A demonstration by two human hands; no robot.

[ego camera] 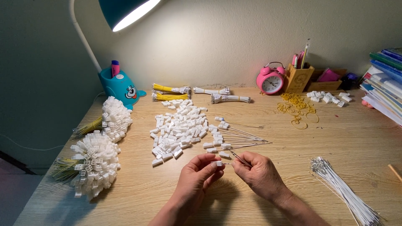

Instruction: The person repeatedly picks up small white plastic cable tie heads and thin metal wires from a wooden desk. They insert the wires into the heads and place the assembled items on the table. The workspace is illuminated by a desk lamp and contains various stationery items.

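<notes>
My left hand [197, 175] pinches a small white plastic connector [218, 163] between thumb and fingers. My right hand [258, 172] holds a thin white wire [238, 158] by its metal tip, right against the connector. Both hands hover over the wooden desk [176, 196] near its front edge. Just beyond them lie several finished connectors with wires [234, 140] fanned out, and a loose pile of white connectors [180, 129].
Two bundles of assembled connectors [98, 157] on yellow wires lie at the left. Loose white wires [343, 190] lie at the right. At the back are wire bundles [171, 93], a teal lamp base [119, 86], a pink alarm clock [270, 80], rubber bands [297, 108], a pencil holder [298, 77] and stacked books [383, 79].
</notes>
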